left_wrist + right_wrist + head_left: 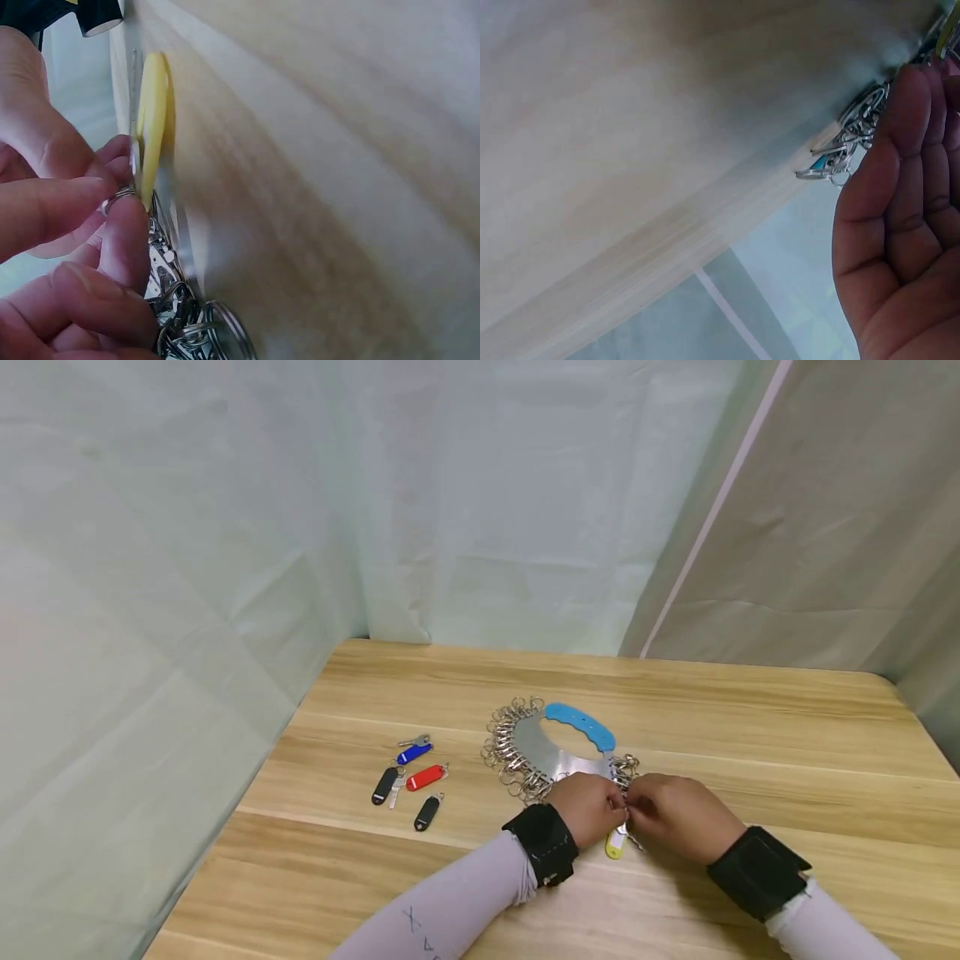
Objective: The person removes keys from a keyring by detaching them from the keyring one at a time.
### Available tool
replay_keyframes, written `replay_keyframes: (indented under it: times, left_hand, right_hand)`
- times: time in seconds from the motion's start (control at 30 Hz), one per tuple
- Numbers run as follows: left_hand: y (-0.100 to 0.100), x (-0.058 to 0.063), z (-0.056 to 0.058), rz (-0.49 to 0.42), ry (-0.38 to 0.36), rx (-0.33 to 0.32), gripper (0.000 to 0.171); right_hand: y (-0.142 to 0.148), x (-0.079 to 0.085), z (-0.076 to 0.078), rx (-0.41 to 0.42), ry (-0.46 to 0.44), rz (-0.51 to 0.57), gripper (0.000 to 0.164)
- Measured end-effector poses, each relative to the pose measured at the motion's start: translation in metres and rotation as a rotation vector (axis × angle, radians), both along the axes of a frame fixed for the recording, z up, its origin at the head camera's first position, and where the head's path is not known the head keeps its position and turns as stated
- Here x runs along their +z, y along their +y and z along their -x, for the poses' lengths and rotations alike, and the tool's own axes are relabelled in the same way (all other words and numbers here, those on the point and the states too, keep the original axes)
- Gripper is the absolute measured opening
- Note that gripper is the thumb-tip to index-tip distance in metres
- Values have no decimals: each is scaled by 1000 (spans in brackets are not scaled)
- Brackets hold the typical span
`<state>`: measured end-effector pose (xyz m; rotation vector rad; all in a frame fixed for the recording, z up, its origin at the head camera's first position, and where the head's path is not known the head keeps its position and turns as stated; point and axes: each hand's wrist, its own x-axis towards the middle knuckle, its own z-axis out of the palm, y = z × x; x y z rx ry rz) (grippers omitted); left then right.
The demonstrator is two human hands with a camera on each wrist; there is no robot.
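A yellow key tag [615, 845] with a key and a small split ring [120, 196] is at the lower right of a curved metal key holder [536, 745]. My left hand [587, 808] and right hand [678, 814] meet fingertip to fingertip at that ring, thumbs and fingers pinching it from either side. In the left wrist view the yellow tag stands edge-on beside the fingers. The holder's clips with rings [510, 752] hang along its outer edge; those under my hands are hidden. The right wrist view shows mostly my palm, with clips beyond the fingertips.
The holder has a blue handle [581, 723] on its far side. To the left on the wooden table [315, 877] lie a blue key tag [414, 753], a red key tag [426, 777] and two black key tags [385, 786], with keys beside some. Pale curtains [525, 527] surround the table.
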<state>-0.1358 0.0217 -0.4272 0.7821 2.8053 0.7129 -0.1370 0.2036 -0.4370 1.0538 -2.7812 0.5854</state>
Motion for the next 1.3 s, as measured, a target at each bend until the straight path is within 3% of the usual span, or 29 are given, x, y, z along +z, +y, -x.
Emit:
replay_keyframes:
  times: [0.2,0.5,0.8,1.0,1.3]
  left_hand:
    - [-1,0,2,-45,3,4,10]
    - [0,-3,6,-74,-56,46,8]
    - [-4,0,7,-133,-41,58,10]
    - [-6,0,12,-184,-81,58,10]
    - [-9,1,16,-276,-211,97,11]
  right_hand:
    - [2,1,1,-15,-37,15,11]
    - [1,1,2,-31,-70,58,14]
    - [2,3,3,-12,-69,151,19]
    - [3,4,2,5,-90,186,21]
    - [4,4,3,-1,-91,170,21]
